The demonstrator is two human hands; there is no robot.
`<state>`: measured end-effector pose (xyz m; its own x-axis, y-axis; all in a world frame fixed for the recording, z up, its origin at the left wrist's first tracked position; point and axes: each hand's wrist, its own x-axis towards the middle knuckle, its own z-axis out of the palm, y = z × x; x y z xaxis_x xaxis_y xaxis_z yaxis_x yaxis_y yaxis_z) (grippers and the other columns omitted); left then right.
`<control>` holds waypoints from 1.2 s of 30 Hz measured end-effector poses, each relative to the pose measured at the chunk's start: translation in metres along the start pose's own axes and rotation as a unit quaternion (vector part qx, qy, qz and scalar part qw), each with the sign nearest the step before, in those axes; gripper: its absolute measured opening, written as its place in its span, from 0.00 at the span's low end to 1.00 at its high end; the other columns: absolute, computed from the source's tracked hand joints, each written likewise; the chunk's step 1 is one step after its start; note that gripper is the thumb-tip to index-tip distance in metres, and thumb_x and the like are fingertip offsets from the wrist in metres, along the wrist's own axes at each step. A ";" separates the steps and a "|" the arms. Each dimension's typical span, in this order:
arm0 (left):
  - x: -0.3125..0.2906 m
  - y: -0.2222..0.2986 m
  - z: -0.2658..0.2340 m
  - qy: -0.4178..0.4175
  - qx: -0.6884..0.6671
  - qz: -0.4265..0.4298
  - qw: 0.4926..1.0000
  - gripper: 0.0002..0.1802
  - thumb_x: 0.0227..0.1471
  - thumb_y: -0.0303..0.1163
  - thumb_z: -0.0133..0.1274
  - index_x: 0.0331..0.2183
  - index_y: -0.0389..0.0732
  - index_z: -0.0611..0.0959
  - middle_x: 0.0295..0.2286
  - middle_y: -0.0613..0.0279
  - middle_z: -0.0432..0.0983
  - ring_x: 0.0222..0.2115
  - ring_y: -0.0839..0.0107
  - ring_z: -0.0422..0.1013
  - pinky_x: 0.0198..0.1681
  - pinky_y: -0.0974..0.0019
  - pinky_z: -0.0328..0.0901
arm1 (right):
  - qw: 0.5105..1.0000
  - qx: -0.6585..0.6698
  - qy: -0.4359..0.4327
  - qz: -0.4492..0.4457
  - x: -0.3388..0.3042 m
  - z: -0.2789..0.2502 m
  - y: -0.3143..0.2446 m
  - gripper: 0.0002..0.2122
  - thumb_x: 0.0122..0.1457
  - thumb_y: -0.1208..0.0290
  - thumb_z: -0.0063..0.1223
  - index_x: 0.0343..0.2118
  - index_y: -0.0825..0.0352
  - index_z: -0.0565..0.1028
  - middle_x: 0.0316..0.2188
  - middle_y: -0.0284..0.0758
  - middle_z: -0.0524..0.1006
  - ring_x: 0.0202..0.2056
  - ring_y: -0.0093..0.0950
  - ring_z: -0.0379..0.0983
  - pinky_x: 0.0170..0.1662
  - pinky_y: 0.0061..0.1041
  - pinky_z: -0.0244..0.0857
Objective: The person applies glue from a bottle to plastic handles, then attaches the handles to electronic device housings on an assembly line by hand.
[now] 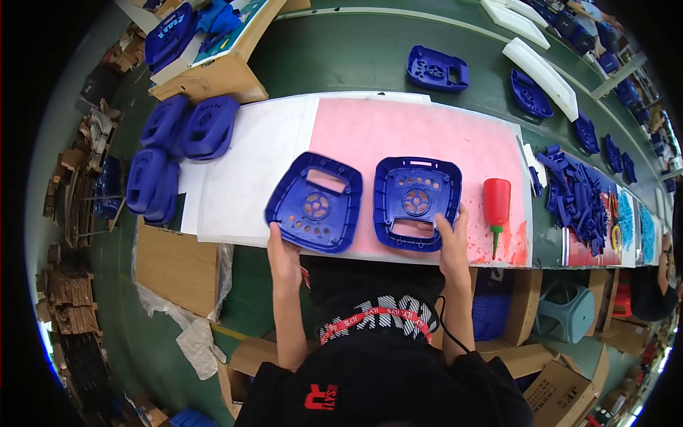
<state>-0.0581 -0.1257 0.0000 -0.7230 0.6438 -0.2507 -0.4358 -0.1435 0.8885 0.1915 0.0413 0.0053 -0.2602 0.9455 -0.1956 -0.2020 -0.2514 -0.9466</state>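
head view: red-lettered black shirt (398, 377), blue shell (293, 196) in left fingers (275, 233)

A teal plastic stool (573, 312) stands near an open brown cardboard box (558, 390).

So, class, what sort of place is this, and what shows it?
Probably a factory assembly workshop: two blue plastic shells held at a table, stacks of similar shells at its left end, and a heap of small blue parts to the right.
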 end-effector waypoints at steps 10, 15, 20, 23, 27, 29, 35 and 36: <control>0.031 -0.012 -0.072 0.071 0.221 0.130 0.964 0.19 0.63 0.33 0.43 0.53 0.34 0.68 0.47 0.53 0.69 0.39 0.70 0.73 0.36 0.65 0.73 | 0.712 -0.490 -0.482 -0.142 0.099 0.009 -0.147 0.25 0.39 0.76 0.64 0.47 0.66 0.79 0.33 0.45 0.81 0.32 0.32 0.78 0.40 0.28 0.71; 0.005 0.005 -0.003 0.051 0.228 0.028 0.972 0.32 0.59 0.27 0.45 0.59 0.39 0.49 0.46 0.47 0.67 0.39 0.65 0.74 0.23 0.69 0.76 | 0.537 -0.532 -0.650 -0.081 0.166 0.068 -0.080 0.13 0.43 0.71 0.67 0.33 0.67 0.83 0.27 0.38 0.82 0.25 0.26 0.78 0.32 0.27 0.72; -0.011 -0.012 -0.017 0.077 0.508 0.221 0.829 0.31 0.56 0.33 0.52 0.54 0.26 0.62 0.44 0.38 0.67 0.45 0.45 0.69 0.51 0.48 0.60 | 0.562 -0.509 -0.606 -0.243 0.147 0.114 -0.038 0.10 0.40 0.76 0.62 0.30 0.69 0.82 0.27 0.42 0.81 0.31 0.37 0.79 0.37 0.33 0.71; -0.032 0.011 0.004 0.096 0.625 0.097 0.768 0.26 0.56 0.38 0.53 0.47 0.26 0.71 0.41 0.40 0.67 0.41 0.46 0.69 0.49 0.51 0.63 | 0.590 -0.532 -0.523 -0.309 0.140 0.105 -0.046 0.13 0.41 0.75 0.62 0.33 0.68 0.81 0.32 0.42 0.80 0.37 0.39 0.77 0.42 0.34 0.70; -0.043 0.020 0.004 0.103 0.676 0.166 0.711 0.20 0.57 0.40 0.52 0.36 0.28 0.77 0.33 0.46 0.69 0.34 0.48 0.70 0.42 0.54 0.65 | 0.607 -0.574 -0.364 -0.412 0.128 0.073 -0.085 0.17 0.44 0.70 0.63 0.40 0.66 0.79 0.37 0.42 0.79 0.41 0.40 0.75 0.46 0.35 0.68; -0.043 0.037 0.011 0.101 0.622 0.133 0.765 0.17 0.57 0.36 0.51 0.25 0.32 0.77 0.25 0.51 0.70 0.26 0.53 0.70 0.33 0.56 0.65 | 0.619 -0.585 -0.276 -0.444 0.121 0.040 -0.105 0.19 0.46 0.65 0.64 0.42 0.65 0.78 0.38 0.43 0.78 0.42 0.42 0.74 0.47 0.36 0.68; -0.021 0.018 0.061 -0.051 0.497 0.290 0.816 0.14 0.49 0.31 0.58 0.18 0.36 0.75 0.18 0.55 0.71 0.20 0.56 0.69 0.26 0.57 0.63 | 0.640 -0.755 0.032 -0.139 0.072 -0.058 -0.130 0.38 0.57 0.43 0.51 0.48 0.85 0.67 0.38 0.58 0.76 0.42 0.51 0.74 0.46 0.43 0.67; -0.018 0.014 0.071 -0.069 0.504 0.302 0.806 0.14 0.49 0.32 0.59 0.18 0.37 0.75 0.17 0.57 0.70 0.20 0.56 0.69 0.27 0.57 0.65 | 0.660 -0.739 0.055 -0.124 0.076 -0.086 -0.113 0.40 0.56 0.42 0.51 0.49 0.86 0.66 0.38 0.59 0.76 0.41 0.52 0.75 0.46 0.43 0.68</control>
<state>-0.0136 -0.0859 0.0439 -0.5429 0.7727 0.3290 0.6814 0.1763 0.7104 0.2755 0.1594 0.0756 -0.3064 0.9492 0.0714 0.9370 0.3140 -0.1529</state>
